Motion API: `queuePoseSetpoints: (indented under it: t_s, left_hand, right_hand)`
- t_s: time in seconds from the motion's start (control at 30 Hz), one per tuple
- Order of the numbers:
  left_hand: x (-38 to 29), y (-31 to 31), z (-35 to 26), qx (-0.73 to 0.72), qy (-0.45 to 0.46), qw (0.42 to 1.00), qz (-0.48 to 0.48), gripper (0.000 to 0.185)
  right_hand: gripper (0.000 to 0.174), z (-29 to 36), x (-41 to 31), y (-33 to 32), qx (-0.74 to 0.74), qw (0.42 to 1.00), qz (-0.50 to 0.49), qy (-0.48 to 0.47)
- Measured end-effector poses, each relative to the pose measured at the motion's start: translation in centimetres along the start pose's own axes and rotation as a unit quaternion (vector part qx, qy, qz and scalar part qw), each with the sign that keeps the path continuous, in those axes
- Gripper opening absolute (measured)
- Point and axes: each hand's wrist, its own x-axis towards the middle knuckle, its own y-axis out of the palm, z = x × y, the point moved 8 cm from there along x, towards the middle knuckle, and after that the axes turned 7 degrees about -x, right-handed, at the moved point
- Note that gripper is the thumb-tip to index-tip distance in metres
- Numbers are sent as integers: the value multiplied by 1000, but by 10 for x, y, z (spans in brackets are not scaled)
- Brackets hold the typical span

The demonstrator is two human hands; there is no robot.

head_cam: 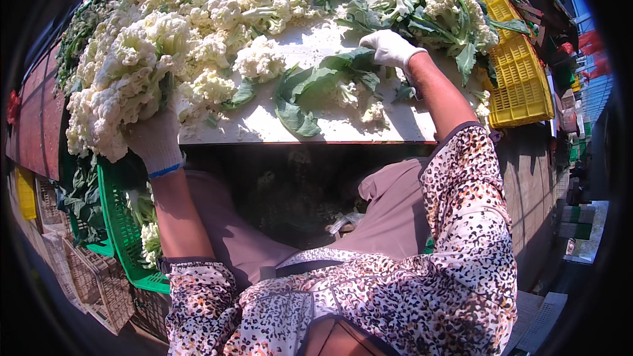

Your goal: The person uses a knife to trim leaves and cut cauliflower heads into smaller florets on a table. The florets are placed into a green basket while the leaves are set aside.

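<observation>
My left hand [154, 141], in a white knit glove with a blue cuff edge, grips a large cauliflower head [131, 74] from below, beyond the near left corner of the white tabletop [237, 126]. My right hand [393, 49], also gloved, is curled over the table at the end of a long green cauliflower leaf [301, 91]. Its fingers are mostly hidden, and a small glint shows under the wrist; what it holds is unclear. Between my hands lie a loose cauliflower floret [259, 59] and small trimmed pieces [373, 111].
A heap of cut cauliflower [212, 5] covers the table's far left. Untrimmed leafy heads [440, 15] lie at the far right, beside a yellow plastic crate [519, 74]. A green plastic crate [111, 222] with cauliflower pieces stands by my left leg. Brownish crates [91, 277] stand further left.
</observation>
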Motion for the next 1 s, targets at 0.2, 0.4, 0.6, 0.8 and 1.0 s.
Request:
queuePoseSetpoints:
  t_s: [0.2,0.4,0.6,0.8,1.0]
  left_hand:
    - [1,11,-12,26,31,999,5,63]
    - [-3,13,-15,31,47,998,17,60]
    - [7,-9,-23,-70,37,997,5,58]
    - [9,-7,-19,-123,30,992,2,62]
    - [13,-18,-27,-114,48,992,-15,66]
  right_hand:
    - [45,25,14,11,-34,998,-30,-32]
    - [33,17,-2,-63,139,951,-278,-13]
    - [34,202,-29,-77,-28,908,-188,-373]
    - [92,274,8,30,-117,943,-70,-303]
    - [38,266,30,25,-157,934,-89,-307]
